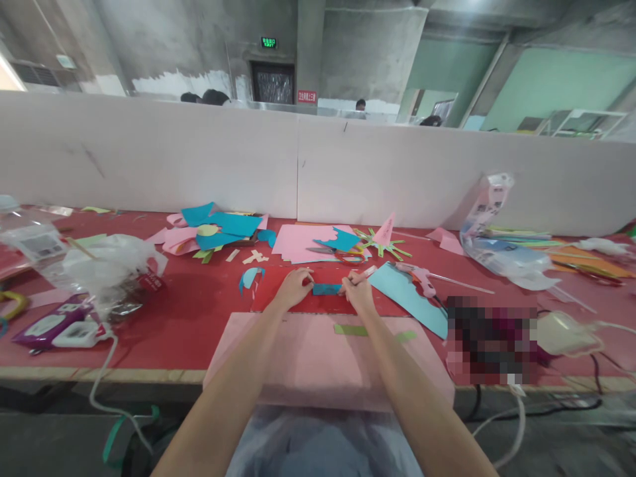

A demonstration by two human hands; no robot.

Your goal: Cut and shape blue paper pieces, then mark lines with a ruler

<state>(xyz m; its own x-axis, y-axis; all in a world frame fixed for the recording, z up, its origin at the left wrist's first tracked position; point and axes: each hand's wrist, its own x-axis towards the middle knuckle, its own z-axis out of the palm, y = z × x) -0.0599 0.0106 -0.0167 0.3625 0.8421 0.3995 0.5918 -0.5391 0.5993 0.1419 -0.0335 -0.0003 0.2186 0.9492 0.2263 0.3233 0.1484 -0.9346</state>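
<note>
Head view: the left hand (293,287) and right hand (358,291) each pinched an end of a blue paper strip (326,289), lying left-to-right on red paper (283,301) on the bench (189,318), near scissors (334,252).

Paper strip (326,289) between both hands, scissors (334,252) behind, glue gun (416,274) right.
</note>
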